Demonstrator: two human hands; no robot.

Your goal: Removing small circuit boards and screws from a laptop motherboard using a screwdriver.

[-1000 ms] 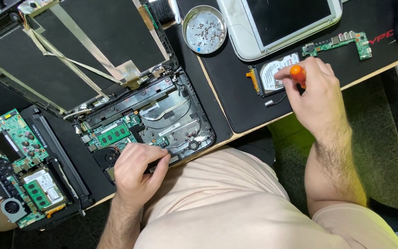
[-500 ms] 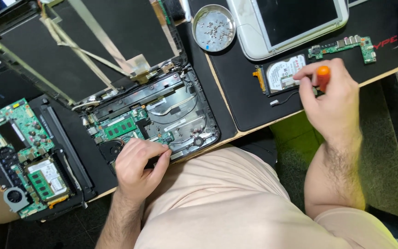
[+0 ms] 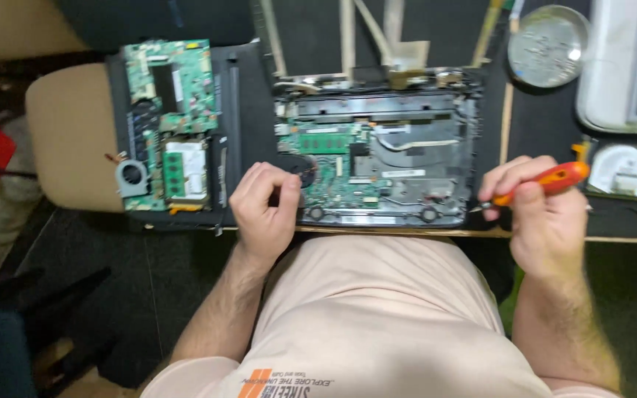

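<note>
The right hand (image 3: 547, 221) grips an orange screwdriver (image 3: 543, 182), its tip at the right edge of the opened laptop (image 3: 377, 158) lying on the surface (image 3: 547, 125). The left hand (image 3: 265, 210), fingers curled, presses on the laptop's front left corner, beside a loose circuit board (image 3: 171, 121).

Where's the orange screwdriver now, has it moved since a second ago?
Yes. The right hand has carried the orange screwdriver off the hard drive to the open laptop's right edge.

The right hand (image 3: 547, 221) with the orange screwdriver (image 3: 540, 183) has been brought from the hard drive (image 3: 632, 171) to the opened laptop's (image 3: 377, 166) right edge.
</note>
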